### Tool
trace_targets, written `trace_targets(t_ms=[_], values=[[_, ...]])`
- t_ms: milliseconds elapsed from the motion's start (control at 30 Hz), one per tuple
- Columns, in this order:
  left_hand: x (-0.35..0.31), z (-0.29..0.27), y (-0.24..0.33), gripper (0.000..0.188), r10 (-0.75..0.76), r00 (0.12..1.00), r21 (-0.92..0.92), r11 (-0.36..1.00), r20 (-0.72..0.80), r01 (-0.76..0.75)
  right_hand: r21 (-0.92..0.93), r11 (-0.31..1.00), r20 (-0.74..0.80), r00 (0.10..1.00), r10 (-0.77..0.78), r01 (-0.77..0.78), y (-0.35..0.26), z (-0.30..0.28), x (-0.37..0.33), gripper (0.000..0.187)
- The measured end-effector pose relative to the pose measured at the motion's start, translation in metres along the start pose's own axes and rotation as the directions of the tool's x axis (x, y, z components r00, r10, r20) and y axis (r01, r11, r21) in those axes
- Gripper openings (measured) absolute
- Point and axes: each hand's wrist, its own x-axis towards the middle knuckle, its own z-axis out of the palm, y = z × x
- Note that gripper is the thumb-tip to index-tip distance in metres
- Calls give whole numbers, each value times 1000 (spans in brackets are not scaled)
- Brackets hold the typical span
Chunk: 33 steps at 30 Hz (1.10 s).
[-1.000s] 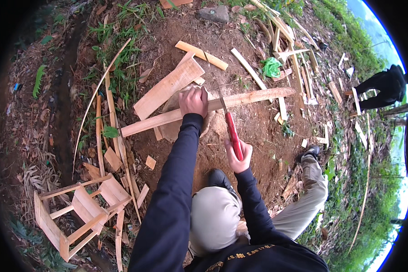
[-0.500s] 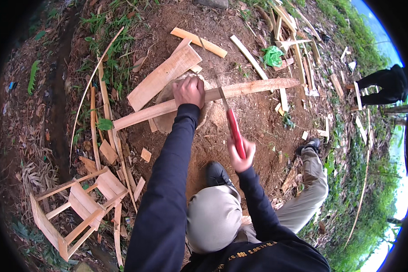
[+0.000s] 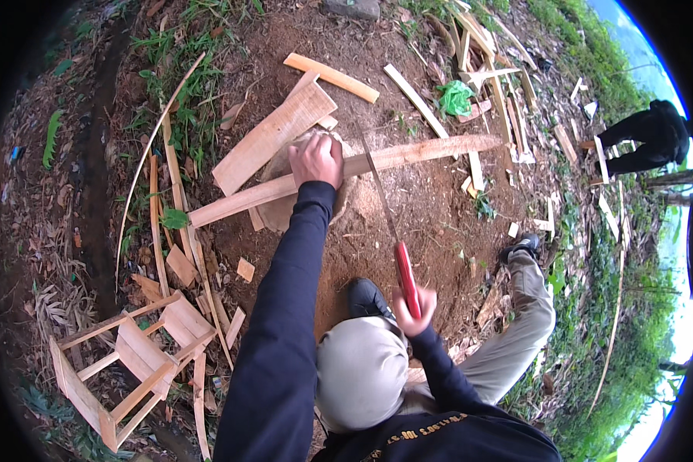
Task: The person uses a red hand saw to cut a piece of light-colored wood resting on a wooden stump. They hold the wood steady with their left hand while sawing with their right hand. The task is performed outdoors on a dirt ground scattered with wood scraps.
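A long wooden plank (image 3: 427, 151) with a tapered right end lies across a round tree stump (image 3: 282, 211). My left hand (image 3: 316, 160) grips it from above, fingers curled over its far edge and pressing it against the stump. To the right of that hand, a handsaw (image 3: 403, 266) crosses the plank, its thin blade resting at the plank's edge. My right hand (image 3: 415, 311) is closed round the saw's red handle, low and near my body. A wider board (image 3: 277, 135) leans over the stump's far left side.
A small wooden frame with slats (image 3: 138, 346) lies at lower left. Loose strips (image 3: 331, 77) and offcuts are scattered over the soil. A green plastic bag (image 3: 456, 98) sits near a wood pile at upper right. Another person in dark clothes (image 3: 647, 142) bends at far right.
My right hand has drawn the saw back toward my body, so more of the blade shows on the near side of the plank. My left hand stays on the plank.
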Motion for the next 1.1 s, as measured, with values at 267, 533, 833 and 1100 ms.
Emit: trace_targets(t_ms=[267,533,833,1100], values=[[6,13,-4,23,-111,992,99,988,-63,117,-72,981,-23,983,-182,180,-11,12,38,13],[11,11,-9,24,1,1000,34,999,22,-2,-64,993,159,983,-91,102,-21,-23,40,5],[8,6,-10,21,-24,1000,46,999,10,24,-15,999,99,994,-35,36,-14,-26,4,4],[10,10,2,19,4,1000,-10,1000,28,-4,14,993,137,983,-119,118,-17,9,105,15]])
